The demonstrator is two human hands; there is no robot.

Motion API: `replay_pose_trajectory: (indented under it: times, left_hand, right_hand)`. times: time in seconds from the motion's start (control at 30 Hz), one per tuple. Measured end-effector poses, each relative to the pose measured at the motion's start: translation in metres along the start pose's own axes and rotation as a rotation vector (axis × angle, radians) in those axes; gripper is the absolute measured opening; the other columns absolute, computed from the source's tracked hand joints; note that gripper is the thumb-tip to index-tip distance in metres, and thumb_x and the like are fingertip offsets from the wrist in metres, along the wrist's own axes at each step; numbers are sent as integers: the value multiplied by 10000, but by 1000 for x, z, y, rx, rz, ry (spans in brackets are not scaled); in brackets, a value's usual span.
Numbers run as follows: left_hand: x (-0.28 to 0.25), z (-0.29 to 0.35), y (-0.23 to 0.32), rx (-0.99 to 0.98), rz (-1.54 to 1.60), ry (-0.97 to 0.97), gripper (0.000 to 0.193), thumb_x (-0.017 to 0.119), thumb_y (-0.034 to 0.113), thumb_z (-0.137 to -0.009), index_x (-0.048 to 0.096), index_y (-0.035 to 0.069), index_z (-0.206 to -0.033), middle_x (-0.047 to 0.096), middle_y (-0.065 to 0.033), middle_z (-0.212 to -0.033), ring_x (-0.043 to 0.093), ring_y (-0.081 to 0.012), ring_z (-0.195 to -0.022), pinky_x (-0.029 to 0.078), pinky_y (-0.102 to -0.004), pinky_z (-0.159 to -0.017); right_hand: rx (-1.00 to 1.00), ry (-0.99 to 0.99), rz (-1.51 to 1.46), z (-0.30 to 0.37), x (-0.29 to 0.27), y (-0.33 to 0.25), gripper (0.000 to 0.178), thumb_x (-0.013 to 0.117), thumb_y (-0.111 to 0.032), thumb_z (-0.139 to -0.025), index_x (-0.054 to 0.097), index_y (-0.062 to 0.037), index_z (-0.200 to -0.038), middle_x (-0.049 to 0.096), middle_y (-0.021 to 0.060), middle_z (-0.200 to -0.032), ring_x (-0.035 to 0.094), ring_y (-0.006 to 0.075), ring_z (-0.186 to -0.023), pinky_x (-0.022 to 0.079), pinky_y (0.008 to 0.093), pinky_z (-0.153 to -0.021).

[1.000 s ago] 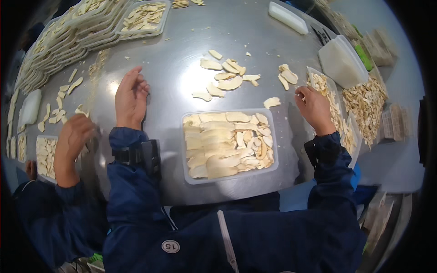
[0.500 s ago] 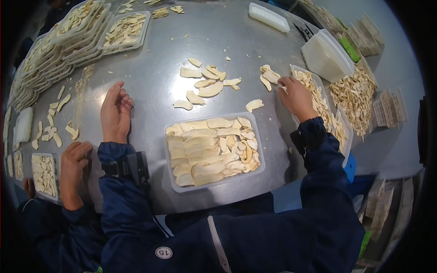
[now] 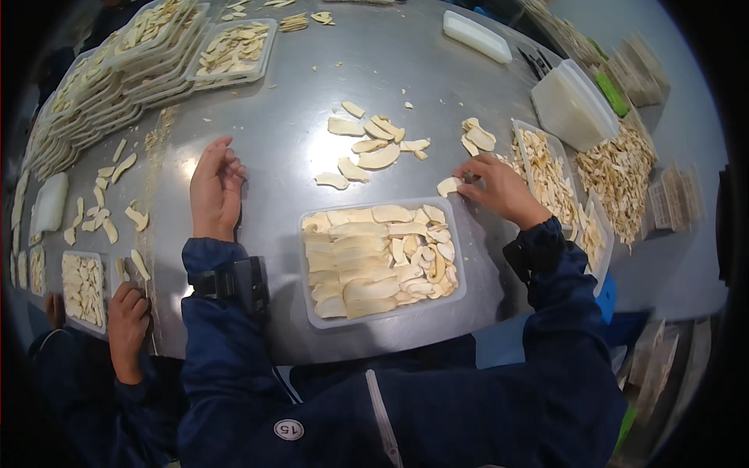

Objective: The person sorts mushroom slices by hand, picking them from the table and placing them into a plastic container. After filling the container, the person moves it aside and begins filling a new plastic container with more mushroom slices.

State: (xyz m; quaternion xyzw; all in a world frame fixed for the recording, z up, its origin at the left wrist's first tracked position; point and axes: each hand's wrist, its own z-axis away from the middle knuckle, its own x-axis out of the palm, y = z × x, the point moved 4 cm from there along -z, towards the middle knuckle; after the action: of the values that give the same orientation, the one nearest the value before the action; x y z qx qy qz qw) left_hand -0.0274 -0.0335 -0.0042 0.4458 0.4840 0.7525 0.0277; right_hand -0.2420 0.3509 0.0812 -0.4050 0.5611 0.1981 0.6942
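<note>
My left hand (image 3: 214, 191) lies flat on the grey metal table (image 3: 289, 148), palm down and holding nothing. To the right, my right hand (image 3: 499, 187) has its fingertips pinched on a pale slice (image 3: 449, 186) at the far right corner of the clear tray (image 3: 462, 292). That tray sits right in front of me, filled with rows of pale flat slices. Several loose slices (image 3: 374, 148) lie on the table beyond the tray, between my two hands.
Another filled tray (image 3: 546, 168) and a heap of slices (image 3: 620, 175) lie to the right, near a white lidded box (image 3: 573, 105). Stacked filled trays (image 3: 156, 54) line the far left. A co-worker's hand (image 3: 129, 324) rests by a small tray (image 3: 82, 288) at the near left.
My right hand has come back from the loose slices at the far right to the slice by the tray's corner. My left hand has stayed flat on the table.
</note>
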Motion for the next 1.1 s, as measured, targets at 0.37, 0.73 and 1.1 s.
replay_pose_trajectory:
  times: [0.37,0.73,1.1]
  left_hand:
    - [0,2,0,1,17,28,284,606,97,-969,572,-14,-1228,545,-14,-858,500,-111,-735,449,-275,-682]
    - [1,3,-2,-4,26,14,255,596,120,-992,589,-10,-1210,541,-9,-861,506,-111,-747,457,-267,-698]
    - [-6,0,2,7,13,22,278,605,114,-995,577,-17,-1238,542,-6,-834,503,-107,-738,454,-259,-690]
  right_hand:
    - [-154,-6,130,-50,-3,-19,224,661,-181,-909,700,-94,-1112,682,119,-1060,678,304,-967,536,413,-819]
    - [-116,-45,19,-119,28,-51,380,704,-276,-895,683,-52,-1201,697,153,-1010,685,318,-870,540,390,-791]
    - [-76,57,-326,-55,0,-10,195,697,-169,-908,741,-47,-1054,704,102,-917,673,239,-800,530,354,-743]
